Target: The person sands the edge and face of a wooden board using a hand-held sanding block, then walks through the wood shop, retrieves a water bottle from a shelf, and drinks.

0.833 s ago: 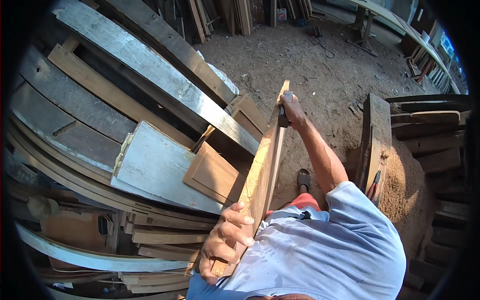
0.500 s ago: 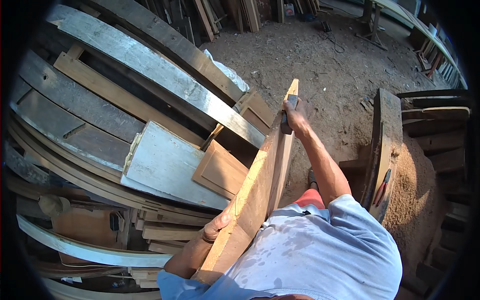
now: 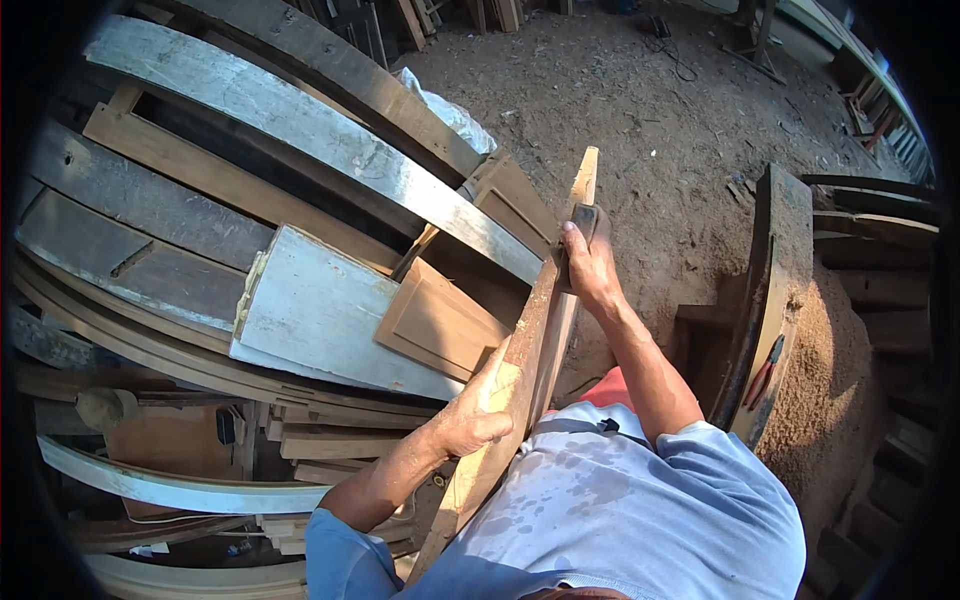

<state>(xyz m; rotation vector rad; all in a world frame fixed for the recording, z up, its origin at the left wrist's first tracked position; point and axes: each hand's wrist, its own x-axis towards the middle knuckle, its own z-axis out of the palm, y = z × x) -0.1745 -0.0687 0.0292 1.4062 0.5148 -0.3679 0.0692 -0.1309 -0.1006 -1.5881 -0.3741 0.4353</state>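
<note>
A long wooden plank (image 3: 497, 445) stands on edge and slants from my body away toward the far middle, its far end narrow and pale. My left hand (image 3: 475, 412) clasps the plank partway along, with the thumb over its upper edge and the other fingers partly hidden on the far side. Farther along, my right hand (image 3: 592, 262) grips a dark rectangular block (image 3: 583, 220) against the plank near its far end. The block's underside is hidden, so its exact kind cannot be told.
Long boards (image 3: 300, 110), a pale panel (image 3: 310, 310) and a small brown panel (image 3: 440, 320) lie stacked at left. At right, pliers with red handles (image 3: 765, 375) rest on a timber beam (image 3: 785, 240) beside a sawdust heap (image 3: 825, 370). Debris litters the dirt floor (image 3: 640, 120).
My left hand has slid forward along the plank, away from my body. My right hand and the dark block have shifted slightly nearer. The plank has turned a little.
</note>
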